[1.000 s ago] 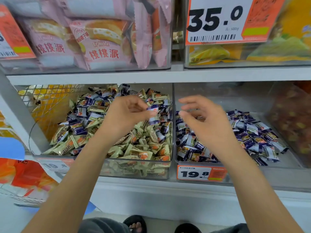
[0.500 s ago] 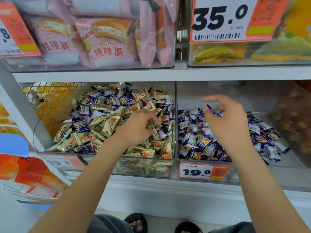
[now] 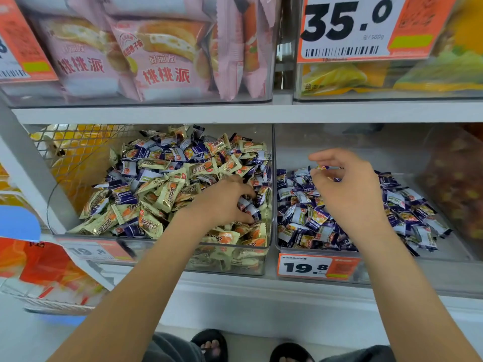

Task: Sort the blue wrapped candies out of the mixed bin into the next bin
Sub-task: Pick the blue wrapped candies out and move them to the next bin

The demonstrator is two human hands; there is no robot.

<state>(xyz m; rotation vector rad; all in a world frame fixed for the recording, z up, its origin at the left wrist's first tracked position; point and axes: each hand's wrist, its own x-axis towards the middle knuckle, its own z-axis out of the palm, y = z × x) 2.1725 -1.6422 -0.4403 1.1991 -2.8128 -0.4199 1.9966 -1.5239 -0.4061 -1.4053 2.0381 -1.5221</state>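
The left hand (image 3: pixel 224 202) digs into the mixed bin (image 3: pixel 235 267), fingers (image 3: pixel 245 205) curled around blue wrapped candies (image 3: pixel 248 202). The right hand (image 3: pixel 347 194) hovers over the next bin (image 3: pixel 444 254), its fingers (image 3: pixel 317 156) pinching 1 candy (image 3: pixel 326 167) for release onto the blue pile below.

Blue candies (image 3: pixel 300 215) heaped in right bin (image 3: pixel 444 253).

Left of the clear divider wall (image 3: pixel 273 178), cream-and-orange candies (image 3: pixel 167 194) mixed with blue-and-white candies (image 3: pixel 142 152); right of it lay the blue-and-white pile (image 3: pixel 300 218). Below it, an orange-and-white price tag (image 3: pixel 317 267).
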